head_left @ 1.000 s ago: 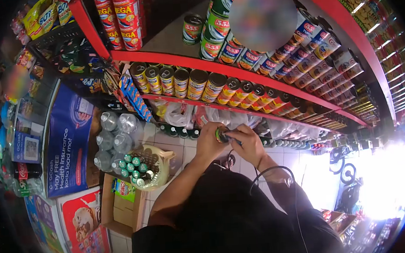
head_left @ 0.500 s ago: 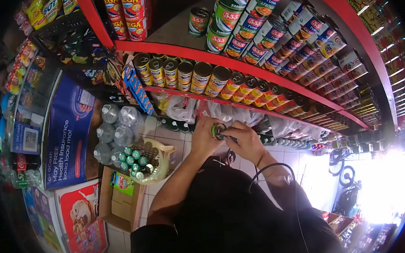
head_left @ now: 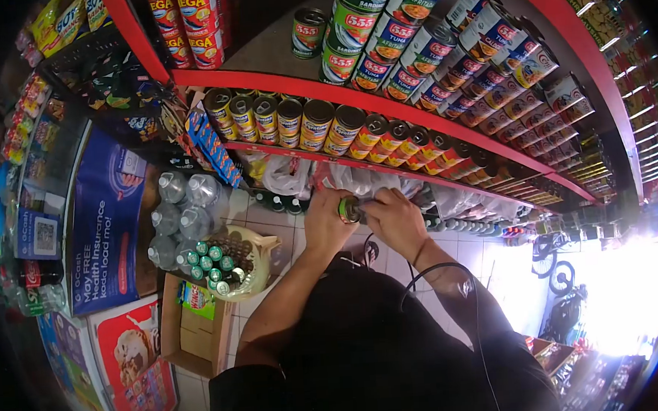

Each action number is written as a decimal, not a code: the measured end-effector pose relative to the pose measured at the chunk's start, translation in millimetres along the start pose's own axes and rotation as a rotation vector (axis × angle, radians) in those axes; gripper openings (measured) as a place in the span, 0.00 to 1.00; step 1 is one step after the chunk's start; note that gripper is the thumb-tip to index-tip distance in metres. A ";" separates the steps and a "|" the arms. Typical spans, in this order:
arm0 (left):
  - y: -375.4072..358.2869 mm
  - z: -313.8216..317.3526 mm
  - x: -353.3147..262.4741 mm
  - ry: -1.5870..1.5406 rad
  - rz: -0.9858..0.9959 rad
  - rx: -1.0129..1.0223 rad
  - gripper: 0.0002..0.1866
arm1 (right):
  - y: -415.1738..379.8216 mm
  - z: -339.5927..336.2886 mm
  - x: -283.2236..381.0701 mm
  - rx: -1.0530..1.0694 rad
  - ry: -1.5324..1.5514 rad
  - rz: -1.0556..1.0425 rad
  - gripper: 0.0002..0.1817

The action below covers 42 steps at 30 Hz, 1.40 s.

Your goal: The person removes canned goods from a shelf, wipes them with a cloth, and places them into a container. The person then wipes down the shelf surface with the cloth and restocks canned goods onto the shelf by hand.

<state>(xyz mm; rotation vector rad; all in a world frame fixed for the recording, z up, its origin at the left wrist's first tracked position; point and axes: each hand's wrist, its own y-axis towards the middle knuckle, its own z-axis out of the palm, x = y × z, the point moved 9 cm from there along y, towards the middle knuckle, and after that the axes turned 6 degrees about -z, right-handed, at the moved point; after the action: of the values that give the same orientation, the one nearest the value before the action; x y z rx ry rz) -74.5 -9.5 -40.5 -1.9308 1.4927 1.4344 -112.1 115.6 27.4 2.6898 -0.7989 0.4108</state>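
Left hand: the fingers [head_left: 328, 219] of the left hand [head_left: 326, 228] are wrapped around a small can [head_left: 349, 209] with a green label.
Can: it is held between the two hands, its top turned toward the right hand [head_left: 399, 222].
Right hand: its fingers are curled beside the can's top; whether anything is pinched in them cannot be told.
Cable: a dark cable [head_left: 444, 266] is looped across the right forearm.
Just beyond the hands: plastic bags [head_left: 354, 180] are kept under a shelf lined with yellow-labelled cans [head_left: 288, 125].
Farther beyond: 555 cans [head_left: 394, 39] are stacked above a red shelf edge [head_left: 353, 101].
Left of the hands: green-capped bottles [head_left: 210, 262] are held in a cream basket [head_left: 266, 245], with clear plastic bottles [head_left: 188, 214] placed next to it.
Nearer the body, left: a green packet [head_left: 198, 300] is contained in an open carton [head_left: 189, 339].
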 end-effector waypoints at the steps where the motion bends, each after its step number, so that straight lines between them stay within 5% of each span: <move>1: 1.2 -2.6 -6.4 0.061 0.069 -0.034 0.22 | -1.2 -1.0 3.7 0.050 0.069 -0.024 0.11; 5: 9.2 -12.2 -16.0 -0.057 -0.019 0.017 0.21 | -5.7 6.3 -19.7 0.164 0.534 0.063 0.11; 8: 14.7 -12.1 -14.9 -0.093 -0.050 0.030 0.21 | -9.7 -25.6 -41.2 -0.203 0.394 0.274 0.11; 11: 10.3 1.1 -12.1 -0.092 -0.048 0.057 0.22 | -1.3 -42.4 -26.5 -0.339 0.246 0.221 0.12; 12: 8.7 9.2 -9.4 -0.094 -0.059 0.068 0.22 | 6.2 -36.6 -11.1 -0.291 0.151 0.037 0.13; 16: 5.4 13.7 5.5 -0.246 -0.148 0.094 0.23 | -4.9 -10.6 12.1 -0.023 0.208 -0.111 0.14; 19: 6.4 8.2 -9.0 -0.148 -0.013 0.142 0.23 | -12.3 -3.8 -13.9 0.101 0.097 -0.001 0.13; 22: 6.4 19.6 -4.7 -0.197 -0.022 0.175 0.26 | -4.6 -26.1 -30.6 -0.096 0.098 0.081 0.12; 25: 13.7 -10.9 -23.4 -0.102 0.156 -0.126 0.22 | -14.8 -32.4 -64.3 -0.278 0.250 0.316 0.13; 28: -2.2 46.9 50.1 -1.175 -0.854 0.135 0.19 | -44.4 0.2 -117.1 -0.317 0.515 0.712 0.13; 31: -9.0 67.6 59.8 -1.595 -1.053 0.220 0.16 | -38.6 -6.3 -106.3 -0.441 0.388 0.587 0.13; 34: -13.2 86.8 45.1 -1.705 -1.023 0.208 0.16 | -8.4 -11.5 -58.8 -0.436 0.327 0.175 0.13; 37: -16.8 84.4 45.8 -1.730 -1.059 0.230 0.17 | 3.6 -0.3 -32.1 -0.203 0.297 0.037 0.12; 42: -37.8 101.6 72.5 -1.671 -1.146 0.220 0.16 | 11.9 3.6 -30.0 -0.278 0.200 0.084 0.11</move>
<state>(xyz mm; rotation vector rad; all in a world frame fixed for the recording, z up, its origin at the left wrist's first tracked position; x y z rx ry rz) -97.4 40.5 -158.8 -0.5229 -0.2438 1.3367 -142.3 119.2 16.0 2.3232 -0.8432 0.5362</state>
